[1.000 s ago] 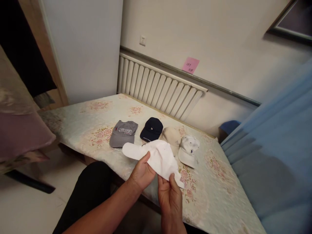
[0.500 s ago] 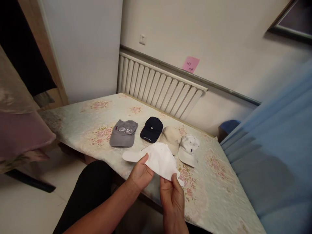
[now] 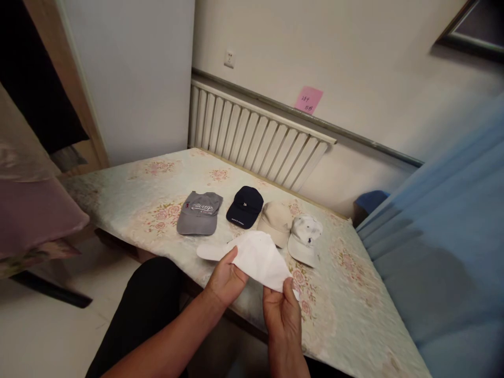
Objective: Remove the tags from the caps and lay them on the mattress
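White cap [image 3: 262,260] is up off the floral cover [image 3: 342,320], nearer the person than the row of gray [image 3: 199,214], navy [image 3: 244,207], beige [image 3: 274,223] and pale logo caps [image 3: 304,239]. Left hand [image 3: 228,277] grips its lower edge near the brim, right hand [image 3: 282,310] pinches the rear edge. Step in hand looks like mid-air handling; next move probably calls for even, light support of soft cloth.

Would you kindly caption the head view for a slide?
Left hand and right hand hold a white cap near four caps on floral fabric.
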A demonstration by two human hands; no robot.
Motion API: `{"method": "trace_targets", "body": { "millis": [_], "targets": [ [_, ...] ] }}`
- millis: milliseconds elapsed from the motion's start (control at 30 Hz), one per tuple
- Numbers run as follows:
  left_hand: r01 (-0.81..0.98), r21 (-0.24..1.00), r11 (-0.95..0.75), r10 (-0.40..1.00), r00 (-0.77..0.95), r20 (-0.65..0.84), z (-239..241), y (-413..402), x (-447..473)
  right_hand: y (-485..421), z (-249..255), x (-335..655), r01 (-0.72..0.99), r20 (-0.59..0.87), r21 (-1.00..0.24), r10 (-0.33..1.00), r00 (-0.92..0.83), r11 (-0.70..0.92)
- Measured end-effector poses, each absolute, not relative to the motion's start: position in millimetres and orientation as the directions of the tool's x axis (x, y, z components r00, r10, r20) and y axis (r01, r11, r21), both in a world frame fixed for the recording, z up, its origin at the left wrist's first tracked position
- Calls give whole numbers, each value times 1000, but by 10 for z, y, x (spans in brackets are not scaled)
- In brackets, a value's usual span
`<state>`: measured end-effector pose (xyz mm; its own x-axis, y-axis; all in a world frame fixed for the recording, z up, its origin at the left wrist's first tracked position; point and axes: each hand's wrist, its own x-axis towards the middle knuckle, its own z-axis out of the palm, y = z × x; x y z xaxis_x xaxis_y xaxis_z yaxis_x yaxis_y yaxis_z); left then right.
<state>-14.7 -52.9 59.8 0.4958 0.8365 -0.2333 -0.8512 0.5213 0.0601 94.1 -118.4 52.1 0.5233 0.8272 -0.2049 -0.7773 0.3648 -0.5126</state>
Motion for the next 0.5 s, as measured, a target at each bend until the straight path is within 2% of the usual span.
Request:
{"method": "trace_targets", "body": {
  "millis": [200,333,500],
  "targets": [
    [-844,74,532,832,504,-232,546,-566,-96,-1218,530,880,-779,-182,-487,826,533,395],
    [-818,77,570,806,539,-244,540,-602,-62,-1220,502,796,-765,-147,-521,843,518,379],
    [-824,63,563,807,533,-253,568,-617,-79,-1200,436,803,-757,-185,-541,827,531,366]
  ]
}}
